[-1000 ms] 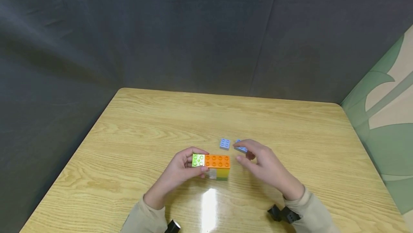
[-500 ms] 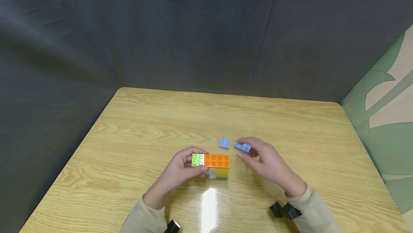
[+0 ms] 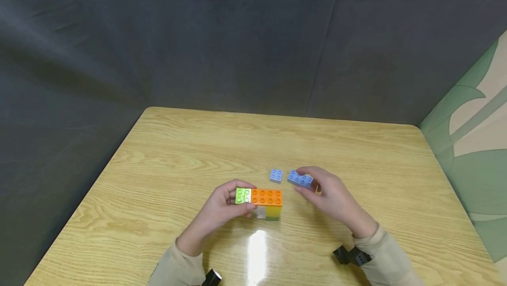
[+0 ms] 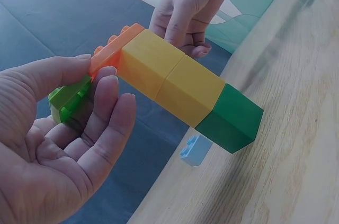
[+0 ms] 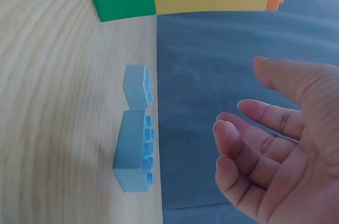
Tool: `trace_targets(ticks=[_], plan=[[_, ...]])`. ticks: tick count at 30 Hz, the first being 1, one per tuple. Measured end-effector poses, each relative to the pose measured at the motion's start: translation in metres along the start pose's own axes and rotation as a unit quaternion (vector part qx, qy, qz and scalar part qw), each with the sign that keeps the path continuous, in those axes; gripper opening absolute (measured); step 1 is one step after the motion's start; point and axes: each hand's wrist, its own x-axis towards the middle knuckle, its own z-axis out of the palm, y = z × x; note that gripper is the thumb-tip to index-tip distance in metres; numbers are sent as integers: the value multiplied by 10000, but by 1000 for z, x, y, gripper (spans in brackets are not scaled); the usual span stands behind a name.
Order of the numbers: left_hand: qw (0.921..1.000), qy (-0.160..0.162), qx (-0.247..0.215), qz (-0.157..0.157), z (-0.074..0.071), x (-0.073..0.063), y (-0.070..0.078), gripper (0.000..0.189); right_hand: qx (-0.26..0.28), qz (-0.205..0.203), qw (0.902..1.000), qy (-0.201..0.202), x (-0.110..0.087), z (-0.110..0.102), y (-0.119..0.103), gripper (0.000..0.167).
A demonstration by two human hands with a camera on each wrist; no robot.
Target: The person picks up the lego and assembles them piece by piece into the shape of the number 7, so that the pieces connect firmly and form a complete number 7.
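Note:
A small tower of toy building bricks stands on the table, with a green brick (image 4: 232, 119) at the bottom and two yellow bricks (image 4: 170, 77) above it. An orange brick (image 3: 266, 197) lies across the top, beside a light green brick (image 3: 243, 196). My left hand (image 3: 222, 207) pinches the tower's top end between thumb and fingers, around the light green brick and the orange one's edge. Over the long blue brick (image 5: 132, 152) hovers my right hand (image 3: 328, 193), fingers loosely bent and holding nothing. The right wrist view shows that brick resting on the table, apart from the fingertips.
A short blue brick (image 3: 276, 175) lies just left of the long one, behind the tower. The wooden table (image 3: 178, 145) ends at a dark curtain (image 3: 237, 48) at the back and left. At the right hangs a green patterned cloth (image 3: 475, 167).
My right hand has drifted a little to the right and away, uncovering more of the long blue brick, which stays put. The left hand and the tower keep their place.

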Motion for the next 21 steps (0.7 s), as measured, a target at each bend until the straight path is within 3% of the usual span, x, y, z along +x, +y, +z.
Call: trace_targets(ticks=[21], plan=[[9999,41,-45,-105,1,1,1,40,-135,422,9990,-13,-2,3,19,42]])
